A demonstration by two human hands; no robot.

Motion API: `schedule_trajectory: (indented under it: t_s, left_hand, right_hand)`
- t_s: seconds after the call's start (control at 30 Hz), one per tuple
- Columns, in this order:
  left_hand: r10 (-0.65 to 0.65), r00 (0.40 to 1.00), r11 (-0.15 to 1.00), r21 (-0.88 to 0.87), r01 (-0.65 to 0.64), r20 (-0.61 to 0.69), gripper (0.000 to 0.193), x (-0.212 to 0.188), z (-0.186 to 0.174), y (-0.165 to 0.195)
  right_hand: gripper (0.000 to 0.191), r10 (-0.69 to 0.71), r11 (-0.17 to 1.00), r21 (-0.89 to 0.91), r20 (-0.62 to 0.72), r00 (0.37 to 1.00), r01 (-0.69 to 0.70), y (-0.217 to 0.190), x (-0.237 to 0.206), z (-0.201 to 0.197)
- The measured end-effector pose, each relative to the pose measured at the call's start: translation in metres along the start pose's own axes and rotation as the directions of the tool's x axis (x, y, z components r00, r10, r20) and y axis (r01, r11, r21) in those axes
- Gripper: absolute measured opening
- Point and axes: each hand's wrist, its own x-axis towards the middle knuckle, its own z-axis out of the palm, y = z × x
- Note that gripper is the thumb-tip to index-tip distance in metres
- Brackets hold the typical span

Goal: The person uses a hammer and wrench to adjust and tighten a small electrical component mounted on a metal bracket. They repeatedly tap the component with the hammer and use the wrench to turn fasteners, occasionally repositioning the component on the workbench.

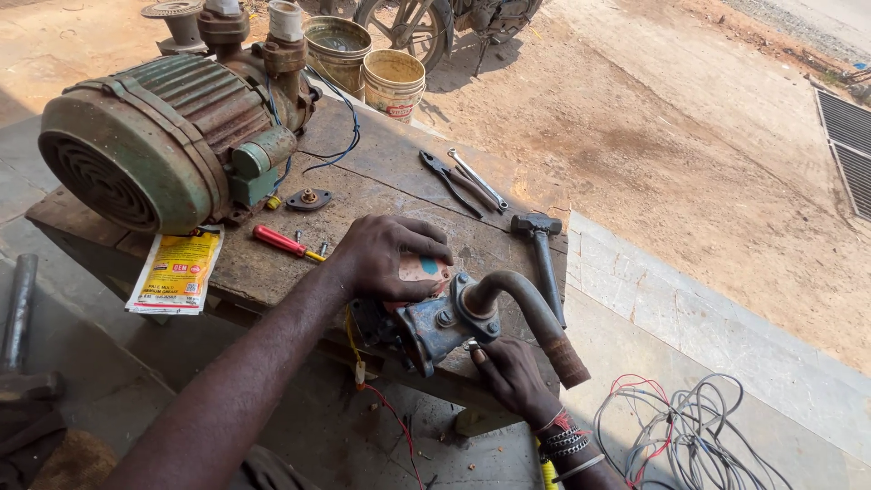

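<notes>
Down low, nearest of all, the right hand (513,372) is curled under the small blue pump (434,325), with its thumb pressing up by the flange; from here I cannot tell if its fingers pinch something small. Just above it the left hand (386,257) lies spread over the top of the pump and presses it down, fingers bent round the body.

The pump sits at the near edge of the wooden bench (381,159), half hanging off. Its long side runs from the left hand out toward the right, and the bent rusty pipe (531,313) points past the right hand and dips down.

I think the pump could tip off the edge if the top hand lets go, because the pipe is heavy. The loose red wire (390,413) under the hands could snag too.

Beyond the left hand lie a red screwdriver (281,241) and a hammer (543,254), then the big green motor (163,136).
</notes>
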Motion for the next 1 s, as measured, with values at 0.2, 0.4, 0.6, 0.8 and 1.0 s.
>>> schedule_trajectory:
  t_s: [0.2, 0.4, 0.6, 0.8, 1.0]
  left_hand:
    - [-0.016, 1.0, 0.999, 0.031, 0.016, 0.003, 0.04, 0.001, -0.002, 0.005]
    - [-0.033, 0.999, 0.999, 0.035, 0.033, 0.011, 0.04, 0.001, -0.004, 0.008]
    - [0.031, 0.999, 0.999, 0.028, -0.03, -0.038, 0.038, 0.001, -0.003, 0.004]
    - [0.021, 1.0, 0.999, 0.042, -0.021, 0.003, 0.038, 0.002, -0.001, 0.002]
    - [0.011, 1.0, 1.0, 0.018, -0.012, 0.016, 0.039, 0.001, -0.002, 0.003]
  right_hand:
    - [0.029, 0.138, 0.987, -0.092, 0.066, 0.988, -0.132, 0.012, -0.002, 0.017]
    - [0.03, -0.155, 0.987, -0.026, 0.031, 0.987, 0.156, 0.01, 0.016, 0.001]
    - [0.045, -0.205, 0.979, 0.052, 0.18, 0.962, 0.198, 0.003, 0.037, -0.011]
    - [0.04, -0.162, 0.94, -0.184, 0.501, 0.85, 0.288, -0.007, 0.066, -0.04]
    - [0.032, -0.168, 0.918, -0.2, 0.584, 0.794, 0.341, -0.017, 0.074, -0.072]
